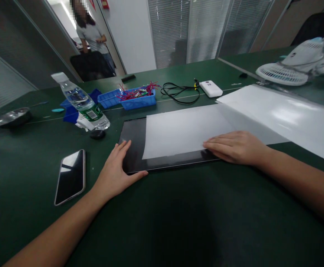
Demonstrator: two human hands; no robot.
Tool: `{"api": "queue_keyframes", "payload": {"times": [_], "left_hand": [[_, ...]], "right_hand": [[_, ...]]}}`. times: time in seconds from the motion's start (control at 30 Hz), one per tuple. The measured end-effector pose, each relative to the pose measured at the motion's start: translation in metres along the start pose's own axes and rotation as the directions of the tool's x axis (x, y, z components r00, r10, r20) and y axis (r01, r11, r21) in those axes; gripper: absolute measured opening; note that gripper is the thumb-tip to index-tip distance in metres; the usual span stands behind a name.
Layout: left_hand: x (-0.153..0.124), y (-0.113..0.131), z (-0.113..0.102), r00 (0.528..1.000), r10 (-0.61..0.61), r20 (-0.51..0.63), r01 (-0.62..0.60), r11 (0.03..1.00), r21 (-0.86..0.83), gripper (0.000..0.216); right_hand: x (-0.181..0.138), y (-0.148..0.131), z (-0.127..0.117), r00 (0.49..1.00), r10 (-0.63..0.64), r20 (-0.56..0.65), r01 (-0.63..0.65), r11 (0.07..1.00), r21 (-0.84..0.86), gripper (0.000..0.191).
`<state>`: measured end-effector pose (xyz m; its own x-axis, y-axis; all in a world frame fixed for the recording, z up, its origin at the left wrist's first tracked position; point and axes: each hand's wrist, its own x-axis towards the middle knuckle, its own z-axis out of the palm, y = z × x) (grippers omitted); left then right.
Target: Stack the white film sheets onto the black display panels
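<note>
A thin black panel (134, 133) with a glossy face lies flat on the dark green table. Over most of it lies a white sheet (178, 129), leaving a black strip bare at the left and along the near edge. My left hand (117, 167) rests at the panel's near left corner, its thumb stretched along the front edge and its fingers at the left side. Flat on the sheet's near edge lies my right hand (231, 146), its fingers stretched out and side by side. A second, glossy white sheet (284, 111) overlaps the first one at the right.
Left of the panel are a phone (71, 176), a black mouse (97, 134) and a tilted water bottle (84, 104). Behind it stand a blue tray (139, 102) of red wires, a black cable (180, 94) and a white box (211, 89). A fan (287, 70) lies far right. A person (93, 37) stands beyond.
</note>
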<state>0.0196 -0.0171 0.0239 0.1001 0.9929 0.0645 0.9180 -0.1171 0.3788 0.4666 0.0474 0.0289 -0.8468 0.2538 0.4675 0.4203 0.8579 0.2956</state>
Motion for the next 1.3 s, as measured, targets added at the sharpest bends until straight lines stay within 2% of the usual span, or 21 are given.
{"api": "queue_keyframes", "payload": {"times": [0.37,0.7,1.0,1.13,1.3], "left_hand": [[0.001,-0.004,0.001,0.999,0.044,0.008,-0.044,0.999,0.004,0.115],[0.0,-0.004,-0.001,0.984,0.175,0.033,-0.176,0.983,0.056,0.082],[0.002,-0.006,0.001,0.985,0.17,0.01,-0.17,0.983,0.071,0.071],[0.002,-0.008,0.002,0.99,0.136,-0.024,-0.135,0.989,0.063,0.073],[0.001,-0.006,-0.002,0.996,0.058,-0.067,-0.053,0.995,0.079,0.063]], "right_hand": [[0.011,-0.007,0.001,0.998,-0.046,0.032,0.042,0.991,0.127,0.027],[0.02,-0.016,-0.001,0.994,-0.1,0.052,0.093,0.989,0.115,0.026],[0.019,-0.021,0.006,0.993,-0.092,0.072,0.069,0.96,0.27,0.041],[0.01,-0.009,0.005,0.996,-0.015,0.086,-0.003,0.979,0.202,0.04],[-0.019,0.025,0.0,0.963,0.246,0.108,-0.248,0.969,0.007,0.035]]}}
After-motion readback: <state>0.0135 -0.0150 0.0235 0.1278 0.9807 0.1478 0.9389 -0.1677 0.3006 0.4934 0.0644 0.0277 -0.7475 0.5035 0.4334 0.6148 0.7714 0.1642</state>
